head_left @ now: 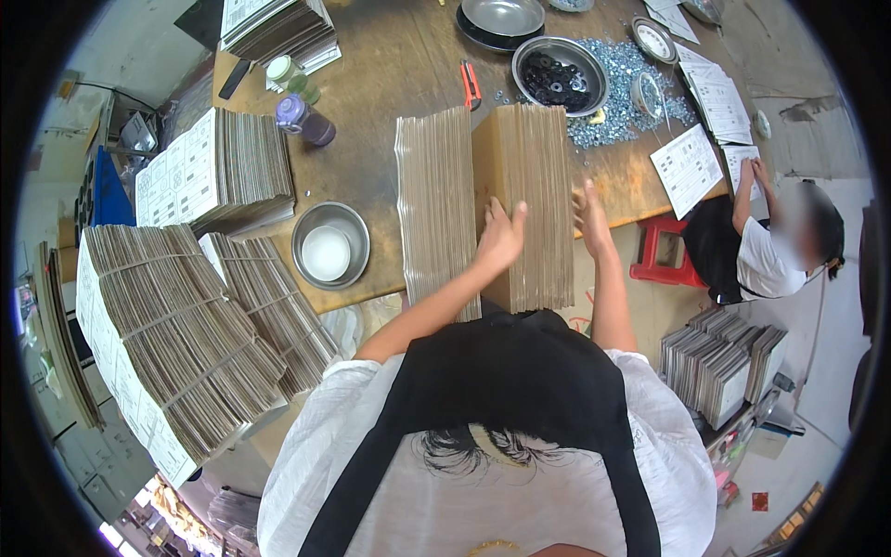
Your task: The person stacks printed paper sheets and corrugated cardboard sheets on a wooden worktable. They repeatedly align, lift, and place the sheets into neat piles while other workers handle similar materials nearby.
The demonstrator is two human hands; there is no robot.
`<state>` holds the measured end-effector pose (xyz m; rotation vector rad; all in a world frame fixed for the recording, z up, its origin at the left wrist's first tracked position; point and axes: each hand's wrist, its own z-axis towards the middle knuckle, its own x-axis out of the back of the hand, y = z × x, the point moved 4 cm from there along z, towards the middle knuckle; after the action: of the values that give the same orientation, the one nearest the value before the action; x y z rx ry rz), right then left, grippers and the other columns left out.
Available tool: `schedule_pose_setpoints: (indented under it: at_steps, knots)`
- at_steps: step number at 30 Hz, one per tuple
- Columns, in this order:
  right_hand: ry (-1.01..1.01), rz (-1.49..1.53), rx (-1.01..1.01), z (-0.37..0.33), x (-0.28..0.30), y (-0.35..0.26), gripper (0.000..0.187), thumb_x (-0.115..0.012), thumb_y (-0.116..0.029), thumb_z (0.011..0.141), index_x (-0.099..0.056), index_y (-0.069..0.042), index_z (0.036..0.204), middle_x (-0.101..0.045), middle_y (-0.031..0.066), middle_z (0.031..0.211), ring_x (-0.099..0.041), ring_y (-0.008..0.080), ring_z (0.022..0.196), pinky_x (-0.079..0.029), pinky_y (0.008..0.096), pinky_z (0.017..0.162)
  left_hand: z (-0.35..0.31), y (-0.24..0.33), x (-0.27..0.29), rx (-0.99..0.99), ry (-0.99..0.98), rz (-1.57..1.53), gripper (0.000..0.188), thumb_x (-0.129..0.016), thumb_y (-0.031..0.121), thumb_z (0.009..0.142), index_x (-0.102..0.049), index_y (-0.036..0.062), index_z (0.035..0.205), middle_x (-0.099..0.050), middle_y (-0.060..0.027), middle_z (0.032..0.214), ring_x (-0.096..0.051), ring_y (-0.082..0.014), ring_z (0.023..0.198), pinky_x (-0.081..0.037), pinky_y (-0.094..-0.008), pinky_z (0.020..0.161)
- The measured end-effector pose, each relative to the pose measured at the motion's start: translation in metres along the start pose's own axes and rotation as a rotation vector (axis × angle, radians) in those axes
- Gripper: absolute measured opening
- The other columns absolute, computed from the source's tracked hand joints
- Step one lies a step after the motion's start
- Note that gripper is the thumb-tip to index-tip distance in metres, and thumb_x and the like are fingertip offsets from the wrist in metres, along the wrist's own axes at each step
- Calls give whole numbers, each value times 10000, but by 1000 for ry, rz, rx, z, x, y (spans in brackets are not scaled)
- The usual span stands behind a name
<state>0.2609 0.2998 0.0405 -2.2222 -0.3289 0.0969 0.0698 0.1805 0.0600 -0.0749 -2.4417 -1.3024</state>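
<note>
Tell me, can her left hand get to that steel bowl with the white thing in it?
Probably yes. The left hand rests on the cardboard stack; the steel bowl sits to its left, but the other stack stands between, so it must reach over.

Right hand [592,221] palm hidden against the brown cardboard stack [525,204], whose near end drops behind the black apron [520,371]; co-worker's face blurred; small metal parts [620,93] too tiny to identify.
</note>
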Motion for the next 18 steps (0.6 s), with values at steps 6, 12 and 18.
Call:
schedule_pose_setpoints:
  at_steps: [6,12,18]
  knots:
    - [-248,201,-106,-31,-21,16,1019,-388,-806,920,-177,-101,1625,-256,145,1647,-265,321,1507,-272,490,1198,23,-5,-16,122,24,-18,1036,-389,730,952,-125,-49,1582,-307,-375,1543,-306,-473,1462,-273,-489,1206]
    - [-222,-271,189,-87,-14,-49,777,-314,-647,1031,-165,-180,1634,-150,138,1687,-129,309,1558,-147,419,1247,12,2,-29,133,-266,-871,913,-388,700,976,-305,-2,1553,-451,-251,1510,-459,-399,1387,-387,-487,1142]
    - [75,-820,476,-118,-23,-58,656,-496,-354,1033,-243,-195,1617,-224,280,1630,-241,427,1508,-219,454,1223,13,9,-65,452,-329,-1341,734,-325,594,1039,-440,34,1500,-550,-187,1441,-582,-348,1259,-452,-435,1098]
